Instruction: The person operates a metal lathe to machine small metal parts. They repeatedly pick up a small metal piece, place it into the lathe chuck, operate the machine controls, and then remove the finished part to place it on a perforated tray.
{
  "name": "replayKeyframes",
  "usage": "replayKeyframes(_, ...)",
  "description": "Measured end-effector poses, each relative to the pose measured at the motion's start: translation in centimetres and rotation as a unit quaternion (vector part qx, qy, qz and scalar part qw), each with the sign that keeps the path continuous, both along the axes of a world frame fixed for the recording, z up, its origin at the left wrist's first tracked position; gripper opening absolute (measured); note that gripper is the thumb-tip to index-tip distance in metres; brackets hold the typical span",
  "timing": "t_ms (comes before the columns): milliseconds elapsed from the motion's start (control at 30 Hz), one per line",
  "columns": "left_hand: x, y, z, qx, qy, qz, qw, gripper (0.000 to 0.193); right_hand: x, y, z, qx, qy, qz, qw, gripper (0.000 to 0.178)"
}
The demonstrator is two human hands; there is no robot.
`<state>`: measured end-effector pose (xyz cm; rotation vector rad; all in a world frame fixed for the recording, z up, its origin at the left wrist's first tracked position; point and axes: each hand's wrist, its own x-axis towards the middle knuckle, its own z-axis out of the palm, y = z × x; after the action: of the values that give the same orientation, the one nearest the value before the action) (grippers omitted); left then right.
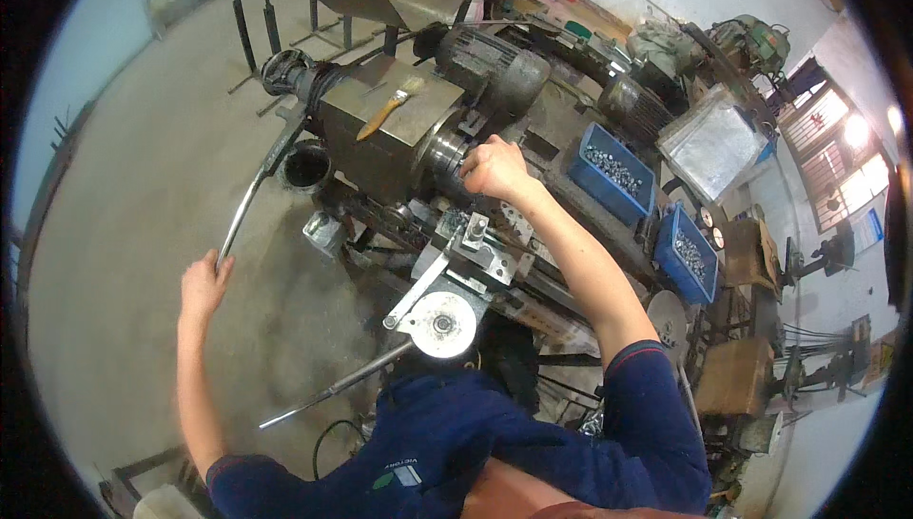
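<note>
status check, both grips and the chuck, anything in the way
Left grip closed around long silver metal lever; right grip at round shiny steel chuck, hold unclear; nothing visibly blocking either.

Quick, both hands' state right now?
Left hand: closed around the end of the long silver metal lever.
Right hand: fingers curled at the round, shiny steel chuck; whether it grips anything cannot be told.

Lever (243,211): smooth glossy metal | chuck (443,150): metal, shines | brush handle (379,120): smooth wood | bins (603,197): plastic | shirt (447,424): matt cloth
</note>
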<state>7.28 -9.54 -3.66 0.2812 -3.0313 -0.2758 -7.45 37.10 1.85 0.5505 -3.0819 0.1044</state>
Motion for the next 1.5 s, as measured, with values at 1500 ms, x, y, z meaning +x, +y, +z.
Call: replayKeyframes(1500, -13.5, -12.7, -2.7, -0.195, 0.117, 0.159, 0.961, 0.017, -1.3, 0.1, -0.7, -0.036, 0.030, -0.003, 0.999, 0.026)
